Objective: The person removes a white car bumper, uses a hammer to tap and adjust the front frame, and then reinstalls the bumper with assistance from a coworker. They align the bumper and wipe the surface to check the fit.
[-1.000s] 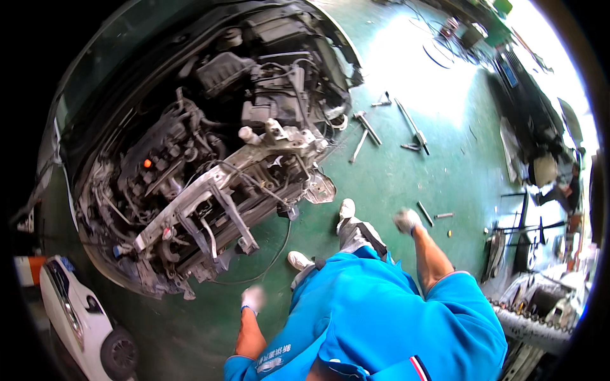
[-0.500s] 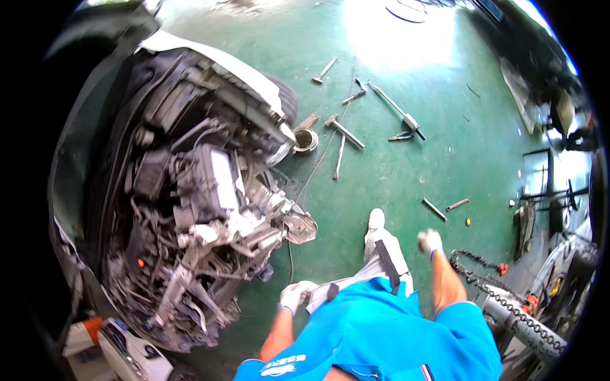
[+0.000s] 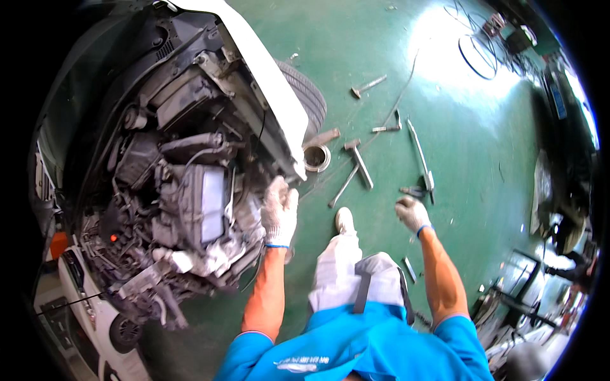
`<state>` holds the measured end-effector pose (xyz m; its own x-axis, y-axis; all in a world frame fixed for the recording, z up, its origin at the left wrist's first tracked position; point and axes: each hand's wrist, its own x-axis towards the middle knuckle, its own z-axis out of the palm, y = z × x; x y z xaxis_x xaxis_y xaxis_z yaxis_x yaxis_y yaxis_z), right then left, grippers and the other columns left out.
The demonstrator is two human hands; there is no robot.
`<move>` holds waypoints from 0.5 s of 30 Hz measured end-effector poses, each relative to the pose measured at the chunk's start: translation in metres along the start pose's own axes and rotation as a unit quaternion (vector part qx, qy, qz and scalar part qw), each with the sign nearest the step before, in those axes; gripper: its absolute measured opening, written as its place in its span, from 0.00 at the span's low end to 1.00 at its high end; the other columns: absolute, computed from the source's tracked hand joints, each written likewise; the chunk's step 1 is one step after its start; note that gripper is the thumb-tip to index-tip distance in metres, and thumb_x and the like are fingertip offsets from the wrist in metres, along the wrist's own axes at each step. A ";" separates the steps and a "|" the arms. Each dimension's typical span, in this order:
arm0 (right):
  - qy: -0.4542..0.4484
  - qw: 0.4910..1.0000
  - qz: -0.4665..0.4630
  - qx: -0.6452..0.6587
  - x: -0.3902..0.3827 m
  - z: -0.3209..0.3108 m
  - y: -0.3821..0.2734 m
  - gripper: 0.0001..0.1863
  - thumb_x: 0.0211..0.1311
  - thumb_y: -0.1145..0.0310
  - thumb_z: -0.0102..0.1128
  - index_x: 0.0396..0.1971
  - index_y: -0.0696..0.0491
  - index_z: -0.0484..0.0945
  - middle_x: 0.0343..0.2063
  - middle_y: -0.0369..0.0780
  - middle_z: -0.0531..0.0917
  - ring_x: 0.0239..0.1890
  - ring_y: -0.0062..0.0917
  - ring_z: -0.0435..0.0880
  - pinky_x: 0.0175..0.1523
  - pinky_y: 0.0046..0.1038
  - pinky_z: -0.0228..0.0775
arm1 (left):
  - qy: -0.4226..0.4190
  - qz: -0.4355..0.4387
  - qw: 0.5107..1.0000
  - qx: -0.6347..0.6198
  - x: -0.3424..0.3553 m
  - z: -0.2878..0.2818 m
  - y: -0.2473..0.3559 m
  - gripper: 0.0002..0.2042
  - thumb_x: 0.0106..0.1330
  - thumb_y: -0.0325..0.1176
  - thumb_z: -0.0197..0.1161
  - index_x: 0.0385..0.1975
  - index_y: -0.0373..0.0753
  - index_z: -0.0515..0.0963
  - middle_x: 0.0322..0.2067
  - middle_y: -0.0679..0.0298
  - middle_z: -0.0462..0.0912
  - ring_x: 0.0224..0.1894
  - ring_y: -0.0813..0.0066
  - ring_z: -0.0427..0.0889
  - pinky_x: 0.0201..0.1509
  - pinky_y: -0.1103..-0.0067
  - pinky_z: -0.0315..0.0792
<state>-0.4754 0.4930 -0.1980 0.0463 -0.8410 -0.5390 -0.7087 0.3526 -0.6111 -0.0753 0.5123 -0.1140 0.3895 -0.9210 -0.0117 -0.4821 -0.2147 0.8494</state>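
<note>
Head view, white-lettered blue shirt [image 3: 356, 333], left hand [image 3: 278, 213] near engine [image 3: 168, 213]

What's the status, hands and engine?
Left hand near white fender, contact unclear. Right hand above green floor. Engine exposed. Hammer on floor ahead.

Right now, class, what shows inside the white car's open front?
Inside the car sit dark engine parts, a box with a pale face and a small orange part. What lies beneath them is covered; the left hand hides a little near the front corner.
</note>
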 end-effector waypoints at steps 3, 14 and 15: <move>-0.040 0.998 0.040 -0.011 0.058 0.000 0.027 0.21 0.59 0.56 0.61 0.44 0.57 0.84 0.39 0.49 0.88 0.44 0.41 0.87 0.52 0.36 0.77 | 0.119 0.113 0.980 0.117 0.076 0.046 0.023 0.28 0.66 0.45 0.69 0.58 0.32 0.73 0.48 0.46 0.84 0.48 0.50 0.85 0.52 0.65 0.78; -0.052 0.961 0.052 -0.266 0.406 0.047 0.170 0.20 0.60 0.62 0.54 0.51 0.52 0.79 0.50 0.52 0.83 0.53 0.46 0.83 0.59 0.42 0.75 | 0.193 0.053 0.938 0.285 0.093 0.067 -0.002 0.20 0.72 0.41 0.61 0.49 0.27 0.75 0.45 0.47 0.82 0.45 0.55 0.82 0.52 0.63 0.76; -0.037 0.952 0.025 -0.304 0.452 0.056 0.171 0.20 0.61 0.64 0.54 0.53 0.51 0.78 0.51 0.51 0.83 0.53 0.46 0.83 0.58 0.43 0.75 | 0.214 0.150 0.878 0.400 0.086 0.049 -0.015 0.20 0.72 0.43 0.62 0.48 0.28 0.76 0.45 0.47 0.82 0.46 0.53 0.82 0.52 0.62 0.77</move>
<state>-0.5358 0.1962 -0.5789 0.0355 -0.7902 -0.6118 -0.9865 0.0703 -0.1481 -0.0730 0.4201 -0.1533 0.3277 -0.8056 0.4937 -0.9439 -0.3013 0.1350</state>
